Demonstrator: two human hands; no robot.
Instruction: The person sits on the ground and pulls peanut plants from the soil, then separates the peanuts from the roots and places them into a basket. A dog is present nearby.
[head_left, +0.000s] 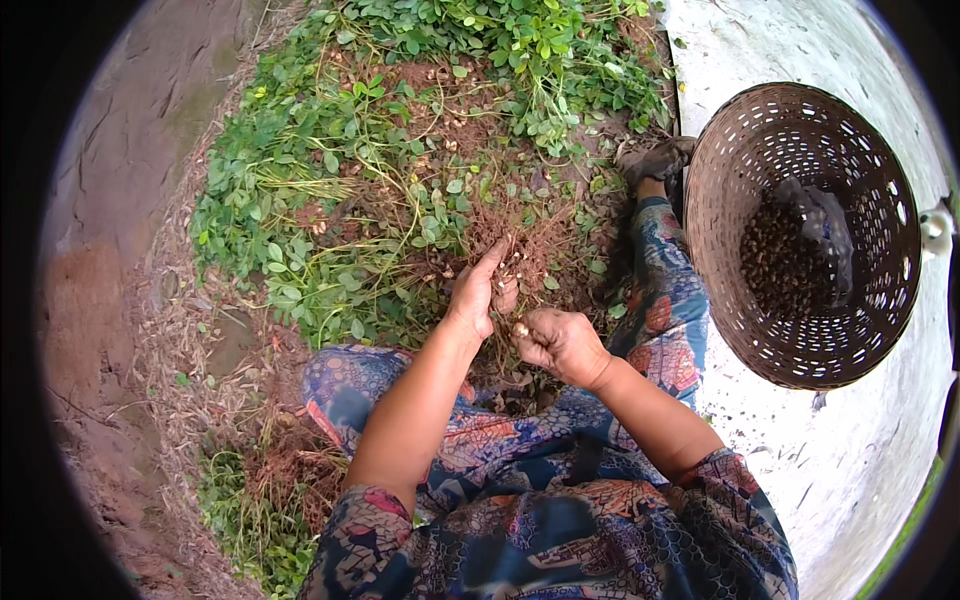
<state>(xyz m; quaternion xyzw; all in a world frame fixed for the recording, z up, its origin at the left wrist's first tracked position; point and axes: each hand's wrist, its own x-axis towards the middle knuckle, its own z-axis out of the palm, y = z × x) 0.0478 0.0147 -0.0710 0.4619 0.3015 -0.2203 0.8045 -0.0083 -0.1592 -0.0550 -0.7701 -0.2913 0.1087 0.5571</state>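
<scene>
My left hand (480, 289) grips a clump of peanut plants by the stems near the roots, its fingers partly hidden by the clump. Reddish, soil-covered roots (532, 247) with small pale pods fan out beyond it. Just right of and below it, my right hand (559, 343) is closed, with a pale peanut pod (520, 329) between thumb and fingers. Leafy green peanut plants (300, 247) lie heaped in front of me, with pods showing among the roots.
A woven basket (701, 195) at the right holds many small brown pods (780, 262) and a clear plastic bag (825, 232). It stands on a pale slab (757, 420). More pulled plants (255, 495) lie at lower left. My bent legs frame the work area; my foot (656, 159) is beside the basket.
</scene>
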